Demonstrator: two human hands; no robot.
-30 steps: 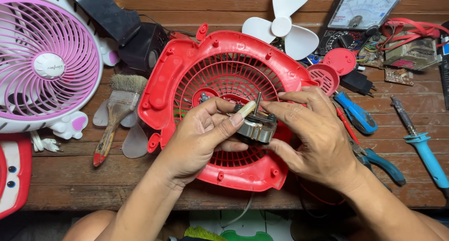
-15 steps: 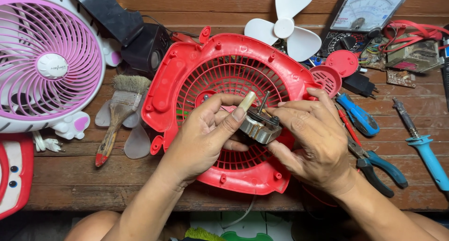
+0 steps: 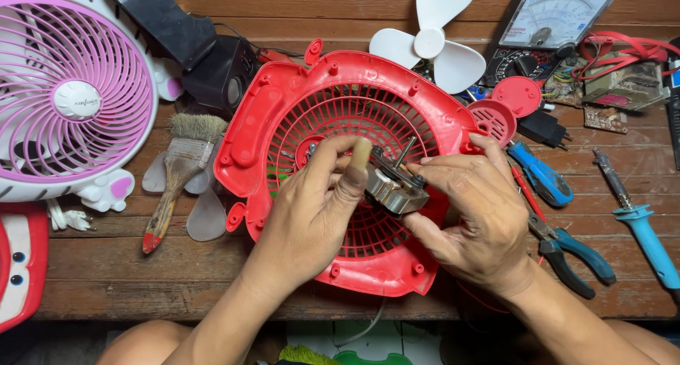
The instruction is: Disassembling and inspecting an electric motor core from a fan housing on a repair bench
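Your left hand [image 3: 319,195] and right hand [image 3: 474,220] both pinch the small motor [image 3: 393,188], lifted free above the red fan grille [image 3: 283,117]; the white blade [image 3: 432,42] lies detached; reassembly is not begun.

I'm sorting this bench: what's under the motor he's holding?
Under the motor, held by both the left hand and right hand, lies the red fan grille on the wooden table. The hands cover part of the grille's centre, so anything there is hidden.
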